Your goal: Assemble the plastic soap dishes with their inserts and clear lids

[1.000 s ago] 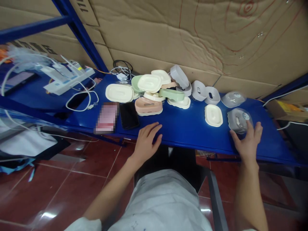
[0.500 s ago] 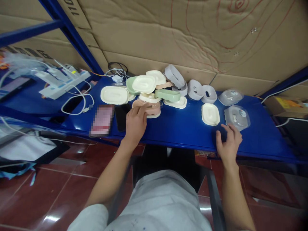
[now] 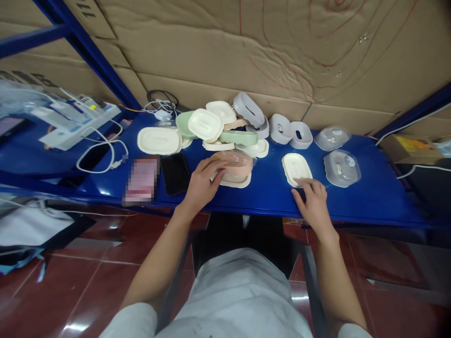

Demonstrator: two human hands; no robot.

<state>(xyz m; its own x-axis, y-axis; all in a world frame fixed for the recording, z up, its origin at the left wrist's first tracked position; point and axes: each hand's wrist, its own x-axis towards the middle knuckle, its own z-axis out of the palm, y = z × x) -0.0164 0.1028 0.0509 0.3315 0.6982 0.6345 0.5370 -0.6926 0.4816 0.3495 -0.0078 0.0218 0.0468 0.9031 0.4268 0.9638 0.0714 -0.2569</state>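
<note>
My left hand is closed on the left side of a pink oval plastic box with a clear cover and a pale base rim. Its fingertips are partly hidden at the box. My right hand has its fingertips on the near edge of a cream oval lid lying on the blue table. Its thumb stands apart, below the lid's near left corner. Beyond the pink box lies a heap of cream lids, green rings and a grey ring.
Two grey open boxes stand at the back, and two clear-covered boxes at the right. A black phone and a blurred pink object lie left. A power strip with white cables sits farther left. Cardboard lines the back.
My left hand has drawn the pink box out of the heap, right and toward me. My right hand has moved left onto the cream lid, which has shifted slightly left.
</note>
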